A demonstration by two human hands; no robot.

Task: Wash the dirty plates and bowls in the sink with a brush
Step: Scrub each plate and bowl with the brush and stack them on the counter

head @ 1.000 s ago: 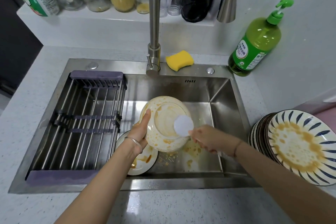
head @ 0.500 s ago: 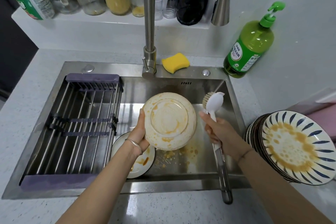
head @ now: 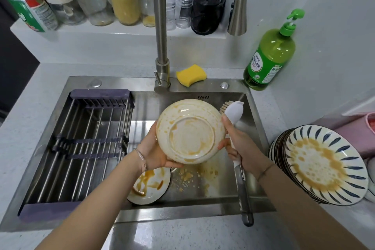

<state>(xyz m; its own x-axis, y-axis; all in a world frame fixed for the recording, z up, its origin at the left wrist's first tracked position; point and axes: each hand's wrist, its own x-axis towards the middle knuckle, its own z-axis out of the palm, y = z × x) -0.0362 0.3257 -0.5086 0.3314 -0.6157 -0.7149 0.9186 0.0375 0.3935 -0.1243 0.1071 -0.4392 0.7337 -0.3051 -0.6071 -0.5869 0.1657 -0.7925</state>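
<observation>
- The left hand (head: 156,152) cups the lower left rim of the one bowl (head: 190,134), fingers curled under it. It holds the bowl above the sink (head: 203,215), tipped so the stained base faces up at the camera.
- The right hand (head: 241,148) is wrapped round the handle of the single brush (head: 234,111), and its fingertips touch the bowl's right edge.
- So the bowl sits squarely between the two hands, which stand apart, one on either side of it.
- The white brush head pokes up past the right hand, just beside the bowl's upper right rim, with its bristles on the bowl side. The handle runs back over the sink's front edge.
- Below the left wrist, one sauce-smeared plate (head: 150,186) lies on the sink floor.
- To the right on the tabletop (head: 182,237) leans one stack of striped plates (head: 324,164). The top one is stained, and the number in the stack cannot be told.
- One drying rack (head: 85,144) fills the sink's left half.
- At the back are one yellow sponge (head: 190,75) and one green soap bottle (head: 269,59).
</observation>
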